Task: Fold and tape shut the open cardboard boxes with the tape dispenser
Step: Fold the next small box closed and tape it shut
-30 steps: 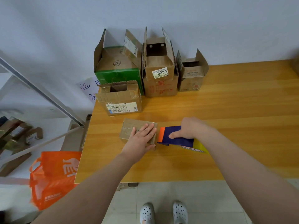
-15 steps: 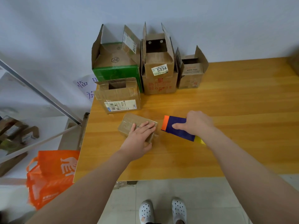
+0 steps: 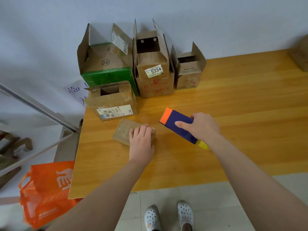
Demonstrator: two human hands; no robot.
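Steadying small box [image 3: 122, 135] on desk [image 3: 241, 105]: left hand [image 3: 141, 142] curls round it, likely against sliding. Right hand [image 3: 204, 128] grips tape dispenser [image 3: 177, 125], toothed orange end facing box, apart.

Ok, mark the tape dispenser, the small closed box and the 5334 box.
tape dispenser [image 3: 180, 117]: head view, blue body.
small closed box [image 3: 122, 130]: head view, top face.
5334 box [image 3: 150, 60]: head view, front flap.

The right hand [image 3: 201, 127] now holds the tape dispenser [image 3: 178, 124] apart from the small box [image 3: 123, 132], further toward the frame's right. The left hand [image 3: 141, 140] no longer lies flat; its fingers curl over the box's far edge.
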